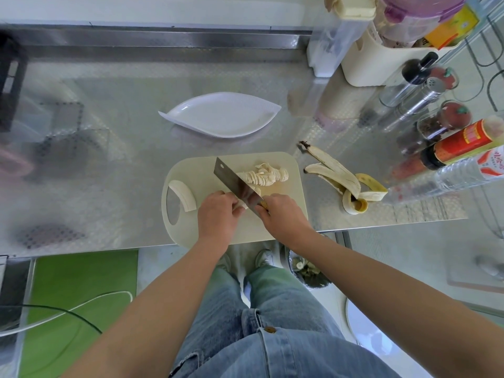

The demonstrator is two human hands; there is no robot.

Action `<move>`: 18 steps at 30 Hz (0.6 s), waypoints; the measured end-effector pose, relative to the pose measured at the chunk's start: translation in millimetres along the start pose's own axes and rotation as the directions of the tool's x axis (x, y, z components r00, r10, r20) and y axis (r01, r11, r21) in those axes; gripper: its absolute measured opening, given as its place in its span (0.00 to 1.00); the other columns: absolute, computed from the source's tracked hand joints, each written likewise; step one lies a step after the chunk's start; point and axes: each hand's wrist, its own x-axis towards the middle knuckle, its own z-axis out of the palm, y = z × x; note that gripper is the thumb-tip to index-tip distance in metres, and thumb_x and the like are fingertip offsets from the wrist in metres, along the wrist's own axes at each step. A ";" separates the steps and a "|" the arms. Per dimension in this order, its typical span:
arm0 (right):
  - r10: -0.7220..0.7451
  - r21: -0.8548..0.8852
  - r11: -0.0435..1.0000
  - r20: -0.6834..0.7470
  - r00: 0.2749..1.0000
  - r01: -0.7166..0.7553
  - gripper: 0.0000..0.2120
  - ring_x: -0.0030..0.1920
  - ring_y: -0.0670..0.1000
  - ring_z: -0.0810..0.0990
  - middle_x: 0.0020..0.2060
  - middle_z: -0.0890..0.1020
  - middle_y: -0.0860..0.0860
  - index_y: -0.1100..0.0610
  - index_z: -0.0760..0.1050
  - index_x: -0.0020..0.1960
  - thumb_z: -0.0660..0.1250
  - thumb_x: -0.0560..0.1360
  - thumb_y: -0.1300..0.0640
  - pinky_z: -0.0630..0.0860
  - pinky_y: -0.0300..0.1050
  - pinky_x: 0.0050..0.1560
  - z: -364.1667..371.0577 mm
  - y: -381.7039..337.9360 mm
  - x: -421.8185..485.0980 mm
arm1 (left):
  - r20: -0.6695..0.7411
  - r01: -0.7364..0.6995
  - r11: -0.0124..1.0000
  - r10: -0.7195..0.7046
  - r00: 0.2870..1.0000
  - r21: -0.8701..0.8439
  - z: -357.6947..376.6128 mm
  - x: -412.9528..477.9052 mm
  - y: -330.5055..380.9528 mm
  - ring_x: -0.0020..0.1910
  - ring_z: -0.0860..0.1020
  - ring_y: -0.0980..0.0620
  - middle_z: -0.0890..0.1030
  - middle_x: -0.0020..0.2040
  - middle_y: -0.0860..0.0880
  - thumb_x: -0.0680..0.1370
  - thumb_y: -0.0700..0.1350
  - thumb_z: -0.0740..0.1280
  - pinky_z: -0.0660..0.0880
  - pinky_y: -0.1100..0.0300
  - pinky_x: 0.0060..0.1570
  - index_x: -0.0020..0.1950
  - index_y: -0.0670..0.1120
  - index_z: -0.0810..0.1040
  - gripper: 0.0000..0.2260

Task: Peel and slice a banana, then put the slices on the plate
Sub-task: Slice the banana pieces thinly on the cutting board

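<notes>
Head view: slicing step, partway through. Cleaver (234, 184): my right hand (283, 214) grips its handle, fingers curled. Banana stub (241, 204): my left hand (218, 214) curls over it, pinning it to the cutting board (289, 165). Slices (266, 175): piled beyond the blade. Second banana piece (184, 193): uncut, at the board's left. Plate (223, 115): behind the board, holding no slices. Next, I judge: fingertips back, blade down.

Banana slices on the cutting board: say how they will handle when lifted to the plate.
The banana slices are thin and lean on each other, so likely soft and easily squashed. Freshly cut faces are probably sticky and slippery. Being thin discs, they should topple rather than roll.
</notes>
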 end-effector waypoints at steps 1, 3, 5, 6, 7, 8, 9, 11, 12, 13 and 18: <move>0.008 -0.003 1.000 0.011 1.000 -0.008 0.15 0.36 0.56 0.69 0.33 0.67 0.52 0.57 0.63 0.38 0.57 0.80 0.51 0.61 0.46 0.37 2.1 -0.1 0.3 | 0.000 -0.002 1.000 0.002 1.000 -0.003 -0.2 0.0 0.1 0.42 0.76 0.47 0.80 0.42 0.46 0.73 0.49 0.72 0.73 0.54 0.41 0.46 0.44 0.82 0.09; 0.023 0.003 1.000 0.024 0.999 -0.023 0.13 0.38 0.57 0.70 0.35 0.69 0.53 0.57 0.65 0.39 0.58 0.80 0.51 0.62 0.46 0.38 4.8 -0.1 1.2 | 0.006 -0.005 1.000 0.005 1.000 0.000 -0.6 -0.3 -0.1 0.43 0.76 0.47 0.80 0.42 0.46 0.73 0.49 0.72 0.74 0.54 0.42 0.47 0.45 0.82 0.09; 0.028 0.023 0.999 0.021 0.999 -0.028 0.13 0.38 0.58 0.70 0.36 0.70 0.54 0.57 0.67 0.39 0.58 0.80 0.51 0.62 0.46 0.38 5.1 0.5 2.4 | 0.010 -0.003 1.000 0.003 1.000 -0.002 -1.1 -1.0 -1.1 0.43 0.76 0.47 0.80 0.42 0.46 0.73 0.50 0.72 0.74 0.53 0.43 0.47 0.45 0.82 0.09; 0.024 0.030 0.999 0.014 1.000 -0.024 0.13 0.37 0.57 0.70 0.35 0.70 0.54 0.57 0.67 0.39 0.59 0.80 0.51 0.62 0.46 0.37 4.3 0.9 2.3 | 0.010 -0.002 1.000 0.002 1.000 -0.008 -1.0 -1.6 -2.0 0.43 0.76 0.47 0.80 0.42 0.47 0.73 0.50 0.72 0.74 0.53 0.43 0.47 0.45 0.81 0.09; 0.018 0.036 0.999 0.006 1.000 -0.019 0.14 0.37 0.56 0.69 0.35 0.70 0.54 0.57 0.67 0.39 0.59 0.80 0.52 0.61 0.46 0.37 3.5 1.4 2.0 | 0.008 -0.002 1.000 0.002 1.000 -0.013 -0.7 -2.4 -3.0 0.44 0.76 0.47 0.80 0.42 0.47 0.73 0.50 0.72 0.74 0.53 0.43 0.47 0.46 0.81 0.09; 0.013 0.043 0.999 -0.009 1.000 -0.012 0.14 0.36 0.56 0.69 0.35 0.70 0.54 0.57 0.66 0.38 0.59 0.80 0.52 0.61 0.46 0.37 2.3 1.5 1.3 | 0.007 -0.003 1.000 0.003 1.000 -0.013 -0.5 -3.2 -3.8 0.44 0.76 0.47 0.80 0.42 0.47 0.73 0.51 0.72 0.74 0.54 0.43 0.47 0.46 0.81 0.09; 0.010 0.055 0.998 -0.028 1.000 -0.008 0.15 0.35 0.56 0.68 0.34 0.70 0.54 0.58 0.65 0.37 0.60 0.80 0.52 0.61 0.46 0.36 1.6 1.9 0.6 | 0.008 -0.005 1.000 0.005 1.000 -0.006 -0.6 -4.0 -4.3 0.44 0.76 0.47 0.80 0.43 0.47 0.73 0.51 0.72 0.74 0.54 0.43 0.47 0.46 0.81 0.09; -0.003 0.080 0.997 -0.064 0.998 0.008 0.16 0.34 0.56 0.68 0.33 0.70 0.54 0.58 0.65 0.36 0.60 0.80 0.52 0.60 0.45 0.36 -1.1 1.9 -0.8 | 0.010 -0.009 1.000 0.009 1.000 0.013 -1.2 -4.3 -4.3 0.44 0.77 0.47 0.80 0.43 0.47 0.74 0.51 0.71 0.75 0.53 0.44 0.48 0.46 0.81 0.09; -0.015 0.082 0.996 -0.071 0.997 0.021 0.16 0.34 0.55 0.68 0.32 0.69 0.53 0.58 0.65 0.36 0.60 0.80 0.52 0.60 0.45 0.36 -2.7 1.7 -1.6 | 0.012 -0.011 1.000 0.011 1.000 0.022 -1.4 -4.1 -4.2 0.44 0.77 0.47 0.81 0.44 0.47 0.74 0.51 0.71 0.75 0.53 0.45 0.48 0.45 0.81 0.09; -0.025 0.077 0.997 -0.069 0.997 0.030 0.16 0.34 0.55 0.67 0.32 0.69 0.53 0.58 0.65 0.36 0.60 0.80 0.51 0.59 0.45 0.36 -4.1 1.5 -2.1 | 0.013 -0.014 0.999 0.013 1.000 0.031 -1.6 -3.6 -3.7 0.45 0.76 0.47 0.81 0.44 0.47 0.75 0.51 0.70 0.75 0.54 0.45 0.48 0.45 0.81 0.09; -0.033 0.052 0.998 -0.036 0.999 0.035 0.17 0.34 0.55 0.68 0.33 0.70 0.54 0.58 0.65 0.37 0.59 0.80 0.50 0.60 0.45 0.36 -5.8 0.5 -2.8 | 0.012 -0.017 0.999 0.017 1.000 0.042 -2.4 -3.4 -3.7 0.44 0.76 0.48 0.81 0.43 0.47 0.75 0.51 0.70 0.75 0.55 0.45 0.48 0.45 0.82 0.10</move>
